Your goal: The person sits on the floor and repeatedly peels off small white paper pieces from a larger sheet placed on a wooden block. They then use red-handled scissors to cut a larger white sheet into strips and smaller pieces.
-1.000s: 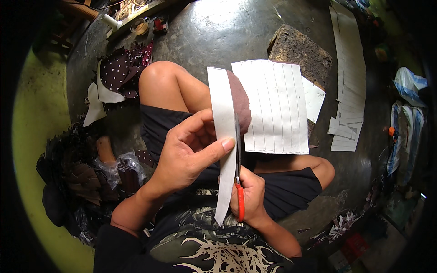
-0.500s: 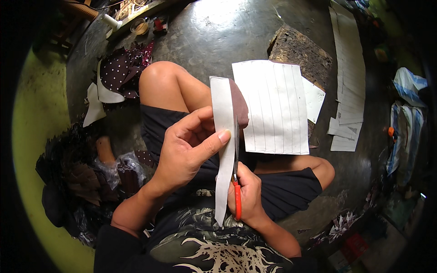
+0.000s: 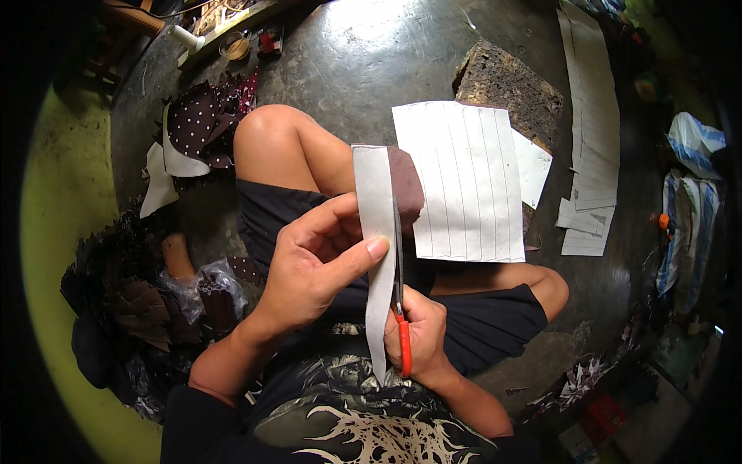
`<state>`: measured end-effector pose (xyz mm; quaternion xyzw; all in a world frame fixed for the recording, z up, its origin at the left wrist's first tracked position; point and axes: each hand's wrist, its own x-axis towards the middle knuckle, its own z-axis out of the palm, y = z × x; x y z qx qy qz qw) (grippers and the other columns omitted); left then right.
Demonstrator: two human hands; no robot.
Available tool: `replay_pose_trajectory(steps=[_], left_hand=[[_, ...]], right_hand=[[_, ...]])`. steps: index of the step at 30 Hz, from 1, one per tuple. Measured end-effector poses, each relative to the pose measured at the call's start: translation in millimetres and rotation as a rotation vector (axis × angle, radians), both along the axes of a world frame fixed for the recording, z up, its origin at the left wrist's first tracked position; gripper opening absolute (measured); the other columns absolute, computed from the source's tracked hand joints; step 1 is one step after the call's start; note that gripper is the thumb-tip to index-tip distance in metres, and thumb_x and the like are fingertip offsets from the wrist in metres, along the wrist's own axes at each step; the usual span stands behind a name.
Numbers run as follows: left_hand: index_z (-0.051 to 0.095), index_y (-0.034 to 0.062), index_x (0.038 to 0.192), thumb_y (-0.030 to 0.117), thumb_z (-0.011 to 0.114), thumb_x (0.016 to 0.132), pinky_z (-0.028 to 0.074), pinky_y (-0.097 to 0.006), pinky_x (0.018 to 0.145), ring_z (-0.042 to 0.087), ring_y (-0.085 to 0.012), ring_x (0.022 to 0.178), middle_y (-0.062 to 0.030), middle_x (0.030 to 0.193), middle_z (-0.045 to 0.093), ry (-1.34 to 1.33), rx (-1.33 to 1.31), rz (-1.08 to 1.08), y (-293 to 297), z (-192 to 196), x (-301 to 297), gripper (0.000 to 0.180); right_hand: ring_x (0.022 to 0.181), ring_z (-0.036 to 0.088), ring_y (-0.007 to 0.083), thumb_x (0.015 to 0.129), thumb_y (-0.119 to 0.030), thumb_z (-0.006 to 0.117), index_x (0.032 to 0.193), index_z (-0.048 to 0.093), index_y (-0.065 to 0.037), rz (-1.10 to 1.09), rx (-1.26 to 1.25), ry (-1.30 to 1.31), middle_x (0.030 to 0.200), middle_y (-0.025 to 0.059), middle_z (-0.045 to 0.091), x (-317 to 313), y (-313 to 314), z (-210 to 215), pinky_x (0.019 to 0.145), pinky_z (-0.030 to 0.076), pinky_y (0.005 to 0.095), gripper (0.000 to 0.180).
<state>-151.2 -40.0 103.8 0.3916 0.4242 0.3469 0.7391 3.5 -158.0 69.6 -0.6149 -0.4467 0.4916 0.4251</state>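
Note:
My left hand [image 3: 313,259] pinches a long pale strip [image 3: 373,185] between thumb and fingers, holding it upright above my lap. A dark brown piece of material [image 3: 405,185] shows behind the strip's right edge near the top. In my right hand [image 3: 423,325] is a pair of scissors [image 3: 404,348] with red handles. Their dark blades run along the strip's right edge, up to the lower part of the brown piece. The strip's lower end curves down to a point in front of my shirt.
Lined white sheets [image 3: 464,185] lie over a rough dark board [image 3: 510,85]. Longer lined strips [image 3: 593,124] are on the floor at the right. Polka-dot cloth [image 3: 201,124] lies to the left, and dark scraps with clear plastic [image 3: 216,286] are heaped below it.
The strip and brown piece have come down slightly toward me, and more of the brown piece shows. My right hand and the scissors have hardly moved.

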Motion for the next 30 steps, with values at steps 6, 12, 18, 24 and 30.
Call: replay_pose_trajectory(steps=[6,12,18,24,30], left_hand=[[0.062,-0.0044,0.148,0.003,0.074,0.104,0.059,-0.031,0.099,0.073,-0.0135,0.108,-0.0085,0.122,0.077,-0.049,0.055,0.043,7.1,3.5,3.7,0.046],[0.064,-0.0057,0.147,0.004,0.071,0.107,0.058,-0.030,0.099,0.073,-0.0135,0.109,-0.0091,0.122,0.077,-0.060,0.024,0.134,14.5,-3.0,6.9,0.042],[0.065,-0.0058,0.146,0.003,0.072,0.106,0.058,-0.028,0.097,0.072,-0.0115,0.109,-0.0088,0.123,0.077,-0.033,0.011,0.104,3.1,-7.3,8.2,0.042],[0.064,-0.0057,0.149,0.003,0.072,0.106,0.058,-0.028,0.098,0.071,-0.0119,0.111,-0.0095,0.125,0.077,-0.024,0.024,0.078,-1.9,-7.2,6.7,0.044],[0.064,-0.0058,0.149,0.002,0.071,0.107,0.058,-0.030,0.100,0.071,-0.0131,0.111,-0.0099,0.125,0.077,-0.049,0.024,0.074,-4.3,-6.3,5.3,0.043]], right_hand=[[0.053,0.048,0.0226,0.098,-0.007,0.076,0.077,0.052,-0.001,-0.009,-0.023,-0.001,0.065,0.0138,0.050,0.0,-0.6,1.8,0.054,0.043,0.0363,0.032],[0.062,0.055,0.0291,0.097,-0.004,0.073,0.087,0.054,0.000,0.038,-0.015,-0.011,0.076,0.0174,0.055,0.7,9.3,4.3,0.061,0.047,0.0386,0.021],[0.068,0.058,0.0347,0.096,-0.005,0.068,0.093,0.055,0.001,0.053,-0.001,-0.013,0.080,0.0197,0.058,4.2,21.9,6.7,0.067,0.050,0.0411,0.014],[0.067,0.060,0.0345,0.096,-0.006,0.068,0.091,0.056,0.000,0.020,-0.010,0.029,0.079,0.0201,0.059,1.5,23.7,4.2,0.067,0.051,0.0414,0.015],[0.061,0.059,0.0326,0.097,-0.011,0.071,0.086,0.057,0.000,0.008,-0.033,0.041,0.073,0.0188,0.059,-1.6,14.8,-3.9,0.062,0.050,0.0406,0.021]])
